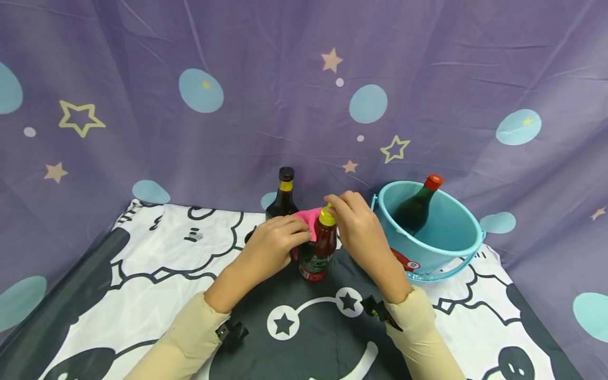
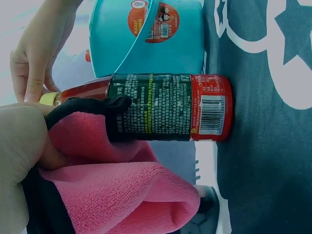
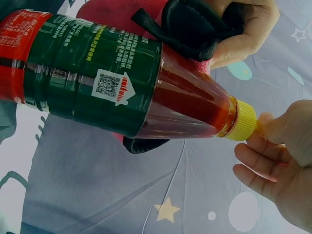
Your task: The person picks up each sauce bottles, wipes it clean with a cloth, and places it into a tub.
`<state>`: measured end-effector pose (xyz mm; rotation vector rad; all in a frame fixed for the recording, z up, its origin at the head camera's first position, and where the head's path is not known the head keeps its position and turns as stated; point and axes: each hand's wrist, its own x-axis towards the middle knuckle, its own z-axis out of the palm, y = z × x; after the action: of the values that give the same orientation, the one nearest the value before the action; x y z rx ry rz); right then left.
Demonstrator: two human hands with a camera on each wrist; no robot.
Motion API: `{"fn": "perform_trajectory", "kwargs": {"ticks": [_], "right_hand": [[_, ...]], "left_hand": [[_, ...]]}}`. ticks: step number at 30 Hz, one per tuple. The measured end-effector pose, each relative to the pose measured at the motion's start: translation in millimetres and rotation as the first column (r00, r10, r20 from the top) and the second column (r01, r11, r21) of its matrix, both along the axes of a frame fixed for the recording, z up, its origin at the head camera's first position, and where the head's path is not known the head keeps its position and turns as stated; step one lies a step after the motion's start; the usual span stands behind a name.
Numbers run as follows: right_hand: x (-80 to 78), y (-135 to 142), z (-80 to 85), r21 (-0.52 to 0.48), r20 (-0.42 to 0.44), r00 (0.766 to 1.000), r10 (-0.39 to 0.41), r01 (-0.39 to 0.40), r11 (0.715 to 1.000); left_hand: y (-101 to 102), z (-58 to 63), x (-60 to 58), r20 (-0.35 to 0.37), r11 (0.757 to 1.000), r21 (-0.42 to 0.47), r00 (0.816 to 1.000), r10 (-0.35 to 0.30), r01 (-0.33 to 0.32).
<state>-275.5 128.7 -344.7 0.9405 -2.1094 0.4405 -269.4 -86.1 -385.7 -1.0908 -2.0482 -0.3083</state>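
A sauce bottle (image 1: 325, 244) with red contents, a green and red label and a yellow cap (image 1: 326, 217) is between my two hands. My right hand (image 1: 359, 228) pinches the bottle by its cap, thumb against fingers, as the right wrist view shows. My left hand (image 1: 273, 238) grips a fluffy pink cloth (image 2: 122, 190) with black edging, which lies against the side of the bottle. Part of the cloth is hidden behind the bottle and my fingers. I cannot tell whether the bottle's base touches the tabletop.
Behind my left hand stands a dark bottle (image 1: 283, 201) with a black cap. To the right, a light-blue bucket (image 1: 456, 227) holds a green bottle (image 1: 415, 210) with a red cap, leaning. A black-and-white patterned cloth (image 1: 190, 311) covers the table, and a purple curtain (image 1: 266, 53) hangs behind.
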Motion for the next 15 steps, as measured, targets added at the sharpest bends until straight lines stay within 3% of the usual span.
{"fn": "perform_trajectory", "kwargs": {"ticks": [15], "right_hand": [[-2.3, -0.6, -0.8, -0.010, -0.019, 1.000, -0.004, 0.004, 1.000]], "left_hand": [[-0.8, 1.3, 0.4, 0.034, 0.999, -0.044, 0.999, 0.023, -0.021]]}}
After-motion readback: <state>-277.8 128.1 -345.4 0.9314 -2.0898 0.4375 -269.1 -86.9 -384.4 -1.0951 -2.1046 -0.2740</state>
